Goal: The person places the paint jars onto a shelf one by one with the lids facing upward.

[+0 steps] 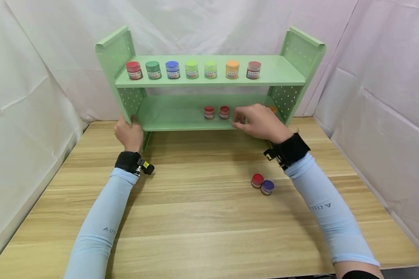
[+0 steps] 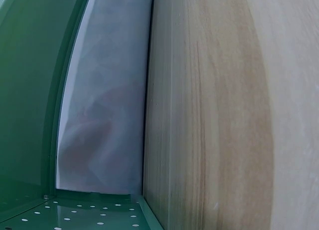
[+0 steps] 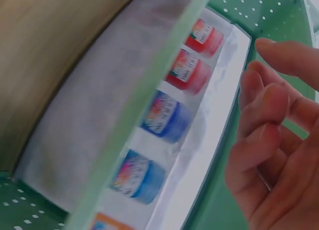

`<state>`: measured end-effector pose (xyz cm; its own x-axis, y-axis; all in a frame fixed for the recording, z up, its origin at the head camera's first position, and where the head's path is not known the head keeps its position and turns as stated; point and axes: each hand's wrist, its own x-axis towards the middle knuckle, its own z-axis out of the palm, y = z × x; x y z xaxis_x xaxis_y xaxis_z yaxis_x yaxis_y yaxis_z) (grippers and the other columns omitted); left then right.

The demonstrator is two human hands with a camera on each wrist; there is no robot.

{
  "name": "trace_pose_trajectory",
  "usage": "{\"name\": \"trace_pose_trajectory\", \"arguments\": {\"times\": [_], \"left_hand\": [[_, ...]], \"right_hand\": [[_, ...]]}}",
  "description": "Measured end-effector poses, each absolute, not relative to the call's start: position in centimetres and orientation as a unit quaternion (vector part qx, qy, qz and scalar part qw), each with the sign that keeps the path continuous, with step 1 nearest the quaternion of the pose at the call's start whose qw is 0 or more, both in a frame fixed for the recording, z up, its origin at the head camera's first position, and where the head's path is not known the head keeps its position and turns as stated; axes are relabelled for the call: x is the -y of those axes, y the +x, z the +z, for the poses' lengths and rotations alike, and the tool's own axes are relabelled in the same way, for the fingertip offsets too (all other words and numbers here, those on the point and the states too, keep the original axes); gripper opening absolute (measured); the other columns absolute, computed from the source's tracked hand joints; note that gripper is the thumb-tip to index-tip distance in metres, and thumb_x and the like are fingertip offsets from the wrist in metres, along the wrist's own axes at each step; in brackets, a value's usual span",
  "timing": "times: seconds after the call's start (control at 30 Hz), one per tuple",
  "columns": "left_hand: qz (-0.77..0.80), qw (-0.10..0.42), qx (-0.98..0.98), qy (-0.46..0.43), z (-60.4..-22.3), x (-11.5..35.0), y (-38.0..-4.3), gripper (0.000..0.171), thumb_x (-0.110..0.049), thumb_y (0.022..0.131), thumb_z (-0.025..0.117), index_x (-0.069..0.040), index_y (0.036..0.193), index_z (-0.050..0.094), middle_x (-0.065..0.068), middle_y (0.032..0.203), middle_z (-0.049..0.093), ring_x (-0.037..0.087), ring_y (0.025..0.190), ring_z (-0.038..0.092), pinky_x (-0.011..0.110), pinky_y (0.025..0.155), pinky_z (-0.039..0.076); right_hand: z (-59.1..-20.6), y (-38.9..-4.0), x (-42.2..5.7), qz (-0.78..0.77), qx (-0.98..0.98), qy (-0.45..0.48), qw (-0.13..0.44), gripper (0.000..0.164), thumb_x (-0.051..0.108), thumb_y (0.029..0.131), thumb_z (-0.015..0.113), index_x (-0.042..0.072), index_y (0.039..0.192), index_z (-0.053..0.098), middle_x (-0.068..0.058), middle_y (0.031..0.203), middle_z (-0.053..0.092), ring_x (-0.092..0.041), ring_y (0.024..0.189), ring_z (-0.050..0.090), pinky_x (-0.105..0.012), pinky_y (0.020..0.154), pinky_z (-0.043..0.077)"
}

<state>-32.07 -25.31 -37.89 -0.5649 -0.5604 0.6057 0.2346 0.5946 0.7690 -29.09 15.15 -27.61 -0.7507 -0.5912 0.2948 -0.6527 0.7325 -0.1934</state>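
Note:
My left hand [image 1: 130,135] grips the lower front of the left side panel of a green two-tier shelf [image 1: 174,112]. In front of the lower tier, my right hand [image 1: 260,122] has its fingers loosely bent around nothing. Left of it on that tier stand two small red-lidded paint jars, one [image 1: 209,112] beside the other [image 1: 224,112]. The right wrist view also shows a blue jar [image 3: 167,117], a lighter blue jar [image 3: 139,177] and an orange jar [image 3: 107,222] in that row. In the head view the right hand hides the blue ones.
Several paint jars line the upper tier, from a red one [image 1: 134,71] to a brownish one [image 1: 253,70]. On the wooden table [image 1: 181,224], a red jar [image 1: 257,181] and a purple jar [image 1: 267,187] stand side by side. White cloth [image 1: 209,27] hangs behind.

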Motion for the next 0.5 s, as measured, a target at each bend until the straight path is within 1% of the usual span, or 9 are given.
{"name": "trace_pose_trajectory", "arguments": {"times": [0.07,0.27,0.37,0.5], "left_hand": [[-0.439,0.453,0.768,0.107,-37.8,25.3,-32.1,0.026,-0.008,0.099,0.058,-0.001,0.12,0.071,0.018,0.121,0.075,0.034,0.112,0.074,0.05,0.093,0.057],[-0.436,0.456,0.767,0.113,-37.8,25.4,-32.2,0.025,-0.008,0.098,0.058,0.001,0.117,0.071,0.02,0.119,0.076,0.035,0.11,0.074,0.051,0.092,0.056],[-0.435,0.457,0.767,0.113,-37.9,25.4,-32.2,0.024,-0.008,0.098,0.058,0.002,0.116,0.072,0.02,0.118,0.076,0.035,0.111,0.074,0.052,0.093,0.056],[-0.435,0.457,0.768,0.111,-38.0,25.3,-32.2,0.024,-0.008,0.098,0.059,0.002,0.115,0.072,0.022,0.116,0.076,0.037,0.11,0.074,0.052,0.093,0.055]], "right_hand": [[-28.3,-28.5,-15.9,0.145,0.925,0.338,0.096,0.008,0.027,0.097,0.071,0.019,0.095,0.069,0.002,0.081,0.067,-0.016,0.07,0.058,-0.033,0.065,0.043],[-30.6,-27.9,-17.8,0.146,0.929,0.338,0.043,0.008,0.025,0.097,0.072,0.018,0.097,0.073,0.003,0.08,0.07,-0.011,0.069,0.06,-0.033,0.066,0.048],[-31.8,-27.8,-18.8,0.148,0.93,0.336,-0.015,0.01,0.026,0.097,0.071,0.017,0.1,0.074,0.002,0.084,0.072,-0.01,0.068,0.062,-0.032,0.065,0.051],[-33.3,-27.7,-20.0,0.168,0.92,0.33,-0.13,0.018,0.026,0.1,0.066,0.011,0.109,0.073,-0.007,0.092,0.074,-0.013,0.065,0.067,-0.032,0.063,0.055]]}}
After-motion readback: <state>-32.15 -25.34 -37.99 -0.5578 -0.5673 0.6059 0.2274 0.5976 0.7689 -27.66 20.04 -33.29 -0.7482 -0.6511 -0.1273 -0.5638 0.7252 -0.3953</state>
